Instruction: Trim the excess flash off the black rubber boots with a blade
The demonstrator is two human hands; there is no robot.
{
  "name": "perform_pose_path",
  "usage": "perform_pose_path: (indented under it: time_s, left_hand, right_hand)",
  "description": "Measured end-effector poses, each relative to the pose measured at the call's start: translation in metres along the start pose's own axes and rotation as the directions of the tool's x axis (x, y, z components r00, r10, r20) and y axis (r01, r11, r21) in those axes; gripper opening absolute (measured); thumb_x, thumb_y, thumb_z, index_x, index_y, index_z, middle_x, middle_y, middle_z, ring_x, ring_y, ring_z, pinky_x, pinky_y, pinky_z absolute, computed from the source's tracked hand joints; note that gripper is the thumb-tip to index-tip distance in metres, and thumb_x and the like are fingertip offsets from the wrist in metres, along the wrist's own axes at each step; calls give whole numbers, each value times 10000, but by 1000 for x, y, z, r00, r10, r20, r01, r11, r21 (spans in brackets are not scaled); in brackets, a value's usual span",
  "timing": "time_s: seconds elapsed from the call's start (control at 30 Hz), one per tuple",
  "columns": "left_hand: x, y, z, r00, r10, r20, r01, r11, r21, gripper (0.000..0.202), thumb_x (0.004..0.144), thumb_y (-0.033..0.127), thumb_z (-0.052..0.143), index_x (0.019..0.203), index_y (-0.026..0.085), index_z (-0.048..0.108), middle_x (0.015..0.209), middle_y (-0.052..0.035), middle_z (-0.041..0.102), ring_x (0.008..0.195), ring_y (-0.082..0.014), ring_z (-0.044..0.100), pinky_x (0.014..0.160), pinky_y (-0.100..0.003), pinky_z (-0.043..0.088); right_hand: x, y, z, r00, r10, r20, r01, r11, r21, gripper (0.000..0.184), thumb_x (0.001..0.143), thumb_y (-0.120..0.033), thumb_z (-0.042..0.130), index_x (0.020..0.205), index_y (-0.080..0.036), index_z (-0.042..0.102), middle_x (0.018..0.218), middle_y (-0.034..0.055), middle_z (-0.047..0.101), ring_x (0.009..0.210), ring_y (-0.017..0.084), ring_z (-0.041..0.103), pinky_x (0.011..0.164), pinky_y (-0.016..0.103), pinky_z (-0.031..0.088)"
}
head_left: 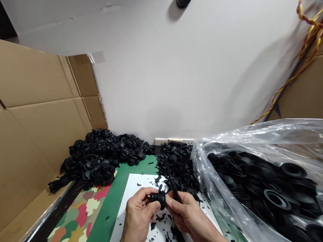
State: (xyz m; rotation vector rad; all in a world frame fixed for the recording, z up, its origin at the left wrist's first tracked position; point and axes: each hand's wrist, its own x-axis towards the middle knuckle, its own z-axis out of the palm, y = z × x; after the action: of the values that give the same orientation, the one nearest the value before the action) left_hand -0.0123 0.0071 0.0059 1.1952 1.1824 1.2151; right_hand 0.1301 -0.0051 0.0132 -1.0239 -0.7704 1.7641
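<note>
My left hand pinches a small black ribbed rubber part between thumb and fingers, low in the middle of the view. My right hand touches the part's right side and grips a thin black tool that points up and away from me. Both hands hover over a white sheet strewn with black rubber trimmings.
A heap of black ribbed rubber parts lies at the back left against a cardboard wall. A pile of black scraps sits behind the hands. A clear plastic bag of more rubber parts fills the right. A green mat borders the sheet.
</note>
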Motion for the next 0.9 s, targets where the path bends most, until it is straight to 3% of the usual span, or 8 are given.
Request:
perform_pose_path:
  time_s: [0.13, 0.27, 0.4, 0.53, 0.7, 0.83, 0.9]
  left_hand:
    - [-2, -1, -1, 991, 131, 12, -132, 987, 90, 102, 626, 146, 671, 711, 177, 718, 650, 14, 570, 533, -122, 500, 473, -209, 421]
    - [-2, -1, -3, 981, 194, 20, -194, 966, 174, 90, 650, 139, 656, 692, 188, 719, 686, -2, 584, 632, -161, 539, 572, -234, 440]
    - [-2, 1, -3, 985, 172, 6, -170, 966, 197, 76, 654, 148, 657, 692, 187, 711, 690, 1, 581, 619, -161, 529, 566, -238, 427]
    - [-4, 1, -3, 990, 141, 13, -140, 968, 209, 77, 673, 156, 645, 712, 186, 703, 691, 8, 558, 614, -155, 510, 552, -236, 406]
    - [-6, 0, -3, 992, 127, 25, -129, 959, 252, 54, 687, 168, 625, 679, 184, 676, 675, 12, 532, 591, -151, 496, 538, -240, 396]
    - [-7, 2, -2, 989, 146, 11, -143, 942, 303, 83, 690, 157, 609, 627, 189, 653, 656, 14, 521, 592, -155, 504, 542, -242, 402]
    - [-8, 3, -1, 990, 138, 8, -134, 941, 310, 97, 691, 158, 604, 609, 191, 644, 652, 13, 521, 585, -156, 508, 533, -241, 401]
  right_hand:
    - [4, 7, -1, 1000, -13, -18, 12, 999, -31, 424, 613, -495, 738, 603, -195, 439, 412, -143, 270, 353, 2, 68, 365, 197, 43]
    - [8, 12, -5, 989, -118, -89, 98, 974, -203, 398, 633, -513, 715, 614, -169, 516, 430, -123, 285, 364, 23, 140, 367, 198, 101]
    - [4, 4, -12, 907, -363, -215, 285, 902, -323, 401, 663, -533, 683, 750, -143, 649, 502, -63, 418, 447, 85, 320, 418, 213, 242]
    - [-5, -8, -13, 845, -463, -268, 390, 876, -284, 411, 665, -555, 685, 809, -172, 710, 633, 2, 577, 597, 154, 460, 579, 266, 373]
    - [-9, -7, -8, 806, -540, -241, 466, 831, -304, 385, 679, -587, 668, 744, -209, 694, 694, 23, 615, 691, 202, 528, 667, 306, 407]
    - [-9, -2, -11, 697, -696, -171, 575, 685, -447, 375, 729, -590, 617, 792, -234, 720, 867, 57, 612, 816, 233, 542, 730, 322, 420]
    - [-9, -1, -13, 689, -712, -136, 606, 668, -432, 364, 741, -571, 616, 838, -237, 726, 869, 55, 596, 743, 206, 539, 661, 306, 440]
